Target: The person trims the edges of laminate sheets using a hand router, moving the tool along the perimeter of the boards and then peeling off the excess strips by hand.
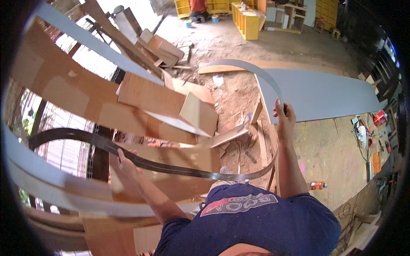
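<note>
A long, thin flexible strip (pixel 183 170), dark on one face and grey on the other, bends in a wide loop in front of my body. My left hand (pixel 128 165) is closed around its dark stretch, whose end curves away to the left. Farther right and raised, my right hand (pixel 285 114) pinches the strip between thumb and fingers. Past that hand the grey face arches up and back to the left, above a grey-topped panel (pixel 320 96). This panel lies on the wooden worktable (pixel 329 147) to my right.
Large brown wood sheets (pixel 145 96) and pale strips lean on my left. On the worktable are a small orange bottle (pixel 318 185), a red container (pixel 379 118) and several tools. Beyond the dirt floor stand yellow cabinets (pixel 247 25), with a person in red (pixel 198 6) nearby.
</note>
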{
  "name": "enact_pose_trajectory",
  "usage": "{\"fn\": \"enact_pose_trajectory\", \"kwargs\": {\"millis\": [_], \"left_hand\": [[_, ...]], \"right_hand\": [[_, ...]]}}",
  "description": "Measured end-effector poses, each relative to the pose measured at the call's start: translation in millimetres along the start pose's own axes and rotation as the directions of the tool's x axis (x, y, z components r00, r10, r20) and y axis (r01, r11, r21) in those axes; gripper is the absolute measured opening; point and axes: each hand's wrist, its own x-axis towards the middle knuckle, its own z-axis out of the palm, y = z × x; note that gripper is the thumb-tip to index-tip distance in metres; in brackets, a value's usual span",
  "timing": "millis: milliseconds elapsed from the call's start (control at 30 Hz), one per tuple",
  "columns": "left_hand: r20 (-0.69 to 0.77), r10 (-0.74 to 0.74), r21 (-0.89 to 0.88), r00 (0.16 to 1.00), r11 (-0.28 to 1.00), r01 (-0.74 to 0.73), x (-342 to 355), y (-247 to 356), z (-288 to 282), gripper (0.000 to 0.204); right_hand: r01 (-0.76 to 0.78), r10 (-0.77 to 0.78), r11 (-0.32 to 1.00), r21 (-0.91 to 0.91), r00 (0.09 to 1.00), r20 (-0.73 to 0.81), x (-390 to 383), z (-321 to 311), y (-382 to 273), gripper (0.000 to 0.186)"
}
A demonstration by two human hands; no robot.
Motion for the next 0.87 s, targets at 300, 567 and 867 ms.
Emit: {"fn": "enact_pose_trajectory", "kwargs": {"millis": [300,567,867], "left_hand": [[0.177,-0.088,0.019,0.980,0.996,0.086,90.8,-12.4,166.3,0.050],[0.223,0.030,0.020,0.974,0.999,-0.035,168.0,-49.9,309.2,0.053],[0.270,0.119,0.078,0.955,0.986,-0.145,224.3,-72.0,580.8,0.056]], "right_hand": [[0.070,-0.059,0.997,0.034,0.964,-0.258,109.1,73.7,-12.8,0.039],[-0.033,0.081,0.985,0.171,0.955,-0.285,226.1,162.2,35.6,0.045],[-0.091,0.182,0.940,0.330,0.950,-0.255,470.2,247.7,144.6,0.052]]}}
